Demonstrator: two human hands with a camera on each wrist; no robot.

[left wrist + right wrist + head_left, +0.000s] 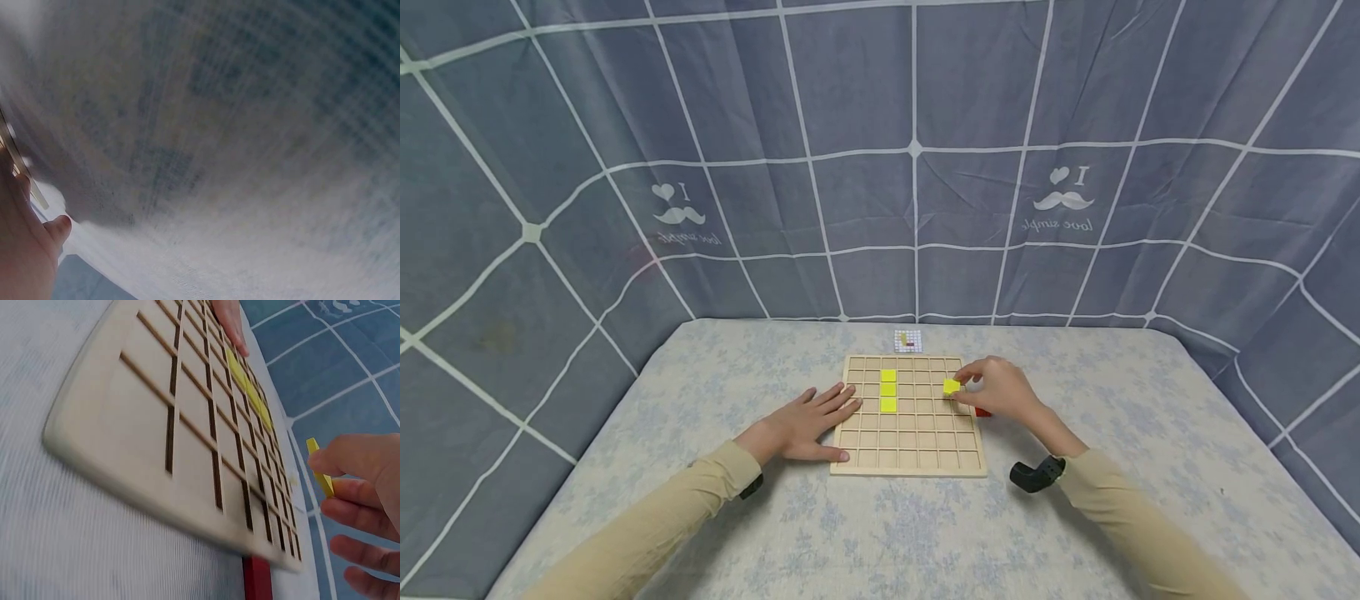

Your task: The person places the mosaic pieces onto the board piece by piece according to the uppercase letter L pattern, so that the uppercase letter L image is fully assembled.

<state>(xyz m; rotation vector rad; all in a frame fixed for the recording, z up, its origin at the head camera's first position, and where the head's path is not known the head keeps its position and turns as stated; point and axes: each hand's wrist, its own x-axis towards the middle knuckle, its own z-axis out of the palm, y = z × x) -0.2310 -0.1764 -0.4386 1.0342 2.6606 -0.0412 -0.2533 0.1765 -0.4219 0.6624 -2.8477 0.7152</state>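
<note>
A wooden grid board lies on the table, with several yellow square tiles set in one column toward its far left part. My right hand pinches another yellow tile between thumb and fingers, held over the board's right side. In the right wrist view that tile is tilted and raised above the grid. My left hand lies flat with spread fingers, its fingertips resting on the board's left edge. The left wrist view shows only part of this hand beside the board's edge.
A red piece sits against the board's right edge, partly covered by the right hand in the head view. Behind the board lies a small printed grid card. A floral cloth covers the table; a blue checked curtain hangs around it.
</note>
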